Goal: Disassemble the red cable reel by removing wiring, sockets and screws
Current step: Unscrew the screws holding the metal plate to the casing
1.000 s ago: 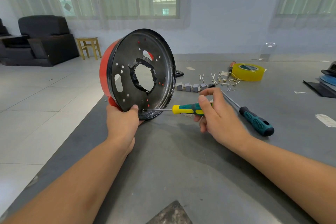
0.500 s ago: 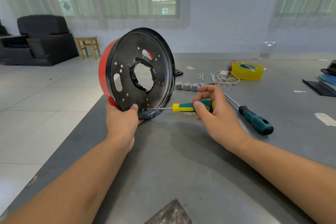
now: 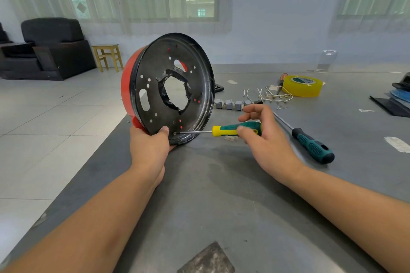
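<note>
Now the right hand [image 3: 266, 139] pinches the yellow-green screwdriver [image 3: 235, 130], tip seemingly on a screw [image 3: 175, 133] low on the red cable reel [image 3: 170, 88], which the left hand [image 3: 149, 148] grips upright at the table [image 3: 221, 195] edge.

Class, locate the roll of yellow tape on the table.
Head view: the yellow tape roll lies flat far right on the grey table, beside the loose wires, beyond the spare screwdriver.

Item count on the grey table [image 3: 221, 206]:
- Cable reel [image 3: 168, 88]: one, red body with black flange.
- Screwdrivers: two, one yellow-green handled [image 3: 235, 130], one dark teal handled [image 3: 312, 147].
- Grey sockets [image 3: 233, 104]: four, in a row.
- Yellow tape roll [image 3: 302, 86]: one.
- Loose wire pieces [image 3: 273, 94]: several; exact number cannot be told.
</note>
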Demonstrator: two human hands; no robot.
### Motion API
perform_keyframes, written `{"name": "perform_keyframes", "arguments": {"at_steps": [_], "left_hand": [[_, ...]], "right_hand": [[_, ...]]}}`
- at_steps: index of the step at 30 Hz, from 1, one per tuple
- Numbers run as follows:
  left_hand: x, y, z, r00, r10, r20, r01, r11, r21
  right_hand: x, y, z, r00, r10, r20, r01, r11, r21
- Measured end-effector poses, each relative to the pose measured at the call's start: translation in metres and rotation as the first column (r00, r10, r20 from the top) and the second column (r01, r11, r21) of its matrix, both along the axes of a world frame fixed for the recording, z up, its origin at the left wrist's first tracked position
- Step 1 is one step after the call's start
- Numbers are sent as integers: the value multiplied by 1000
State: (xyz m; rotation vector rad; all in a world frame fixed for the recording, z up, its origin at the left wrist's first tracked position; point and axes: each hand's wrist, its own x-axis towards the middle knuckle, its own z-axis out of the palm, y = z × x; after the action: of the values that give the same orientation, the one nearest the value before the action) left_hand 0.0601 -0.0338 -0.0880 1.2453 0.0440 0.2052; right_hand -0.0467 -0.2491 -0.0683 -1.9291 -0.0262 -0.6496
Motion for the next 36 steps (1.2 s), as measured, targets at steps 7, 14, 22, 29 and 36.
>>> {"name": "perform_keyframes", "arguments": {"at_steps": [7, 14, 22, 29, 36], "left_hand": [[-1, 0, 2, 1000, -7, -11, 7, 1000, -10], [-1, 0, 1, 1000, -1, -13, 1, 1000, 5], [-2, -1, 2, 1000, 2, -11, -2, 1000, 2], [-3, -1, 3, 1000, -14, -9, 14, 1000, -10], [-4, -1, 5, 1000, -19, -17, 19, 1000, -15]], "right_hand": [[-3, 0, 1, 999, -31, 29, 33, 996, -83], [0, 1, 1, 999, -23, 26, 24, 998, -52], [-3, 2, 2, 1000, -26, 15, 26, 1000, -16], [-3, 4, 9, 1000, -27, -2, 27, 995, 95], [-1, 1, 9, 999, 12, 30, -18, 973, 231]]}}
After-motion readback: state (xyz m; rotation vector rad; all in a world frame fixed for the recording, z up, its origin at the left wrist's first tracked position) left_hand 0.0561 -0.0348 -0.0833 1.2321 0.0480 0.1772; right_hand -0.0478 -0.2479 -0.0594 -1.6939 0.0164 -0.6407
